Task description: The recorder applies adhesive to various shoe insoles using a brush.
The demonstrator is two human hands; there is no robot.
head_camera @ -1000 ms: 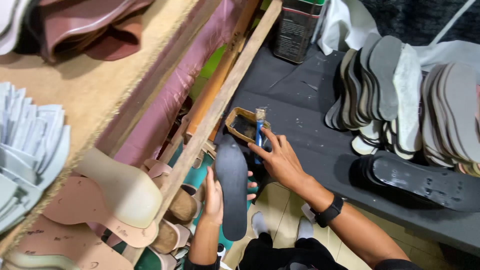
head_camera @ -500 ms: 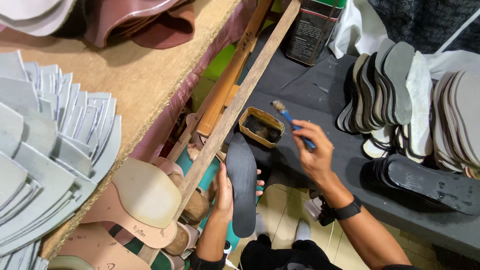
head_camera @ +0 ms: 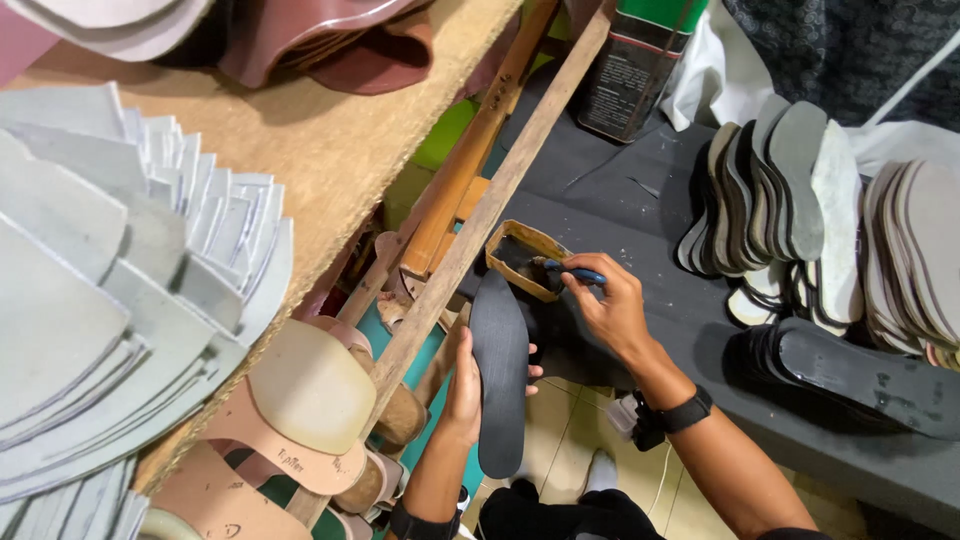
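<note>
Half a second back our right hand (head_camera: 612, 305) had the blue-handled brush (head_camera: 568, 270) lifted up and away from the little tin (head_camera: 527, 260), bristles in the air; by this frame we'd brought it back down so the tip sat inside the tin, in the dark stuff at the bottom. That hand was pinched shut around the brush handle, fingers curled over it, with a black watch (head_camera: 680, 412) on the wrist. Our left hand (head_camera: 468, 375) hadn't really shifted, it was wrapped around the edge of the long black sole (head_camera: 499, 370), holding it upright-ish with the toe end pointing up at the tin, nearly touching it. So the two hands were apart, each clamped on its own thing. The tin itself sat at the edge of the dark grey bench (head_camera: 620, 190), right beside the slanted wooden rail (head_camera: 470, 250). Further right on the bench we had a fanned stack of grey and white soles (head_camera: 790, 190) standing on edge, and another black sole (head_camera: 870, 375) lying flat near our right forearm. A green and black can (head_camera: 640, 70) stood at the back. Off to the left, the chipboard shelf (head_camera: 330, 150) held a pile of pale grey cut pieces (head_camera: 110, 300).
</note>
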